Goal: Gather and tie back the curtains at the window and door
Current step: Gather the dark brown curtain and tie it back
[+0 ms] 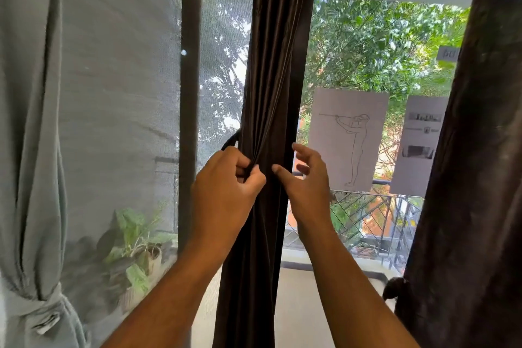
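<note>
A dark brown curtain hangs gathered into a narrow column in front of the window frame post. My left hand pinches a fold of it at mid height. A dark tie-back loop shows just behind the curtain's left edge, above that hand. My right hand hovers at the curtain's right edge, thumb touching the fabric and fingers spread and loosely bent, holding nothing. A second dark brown curtain hangs at the far right, tied low with a knot.
A grey-green curtain at the far left is tied back low. A mesh screen covers the left pane, with potted plants behind. Paper sheets stick to the right glass. A balcony railing stands outside.
</note>
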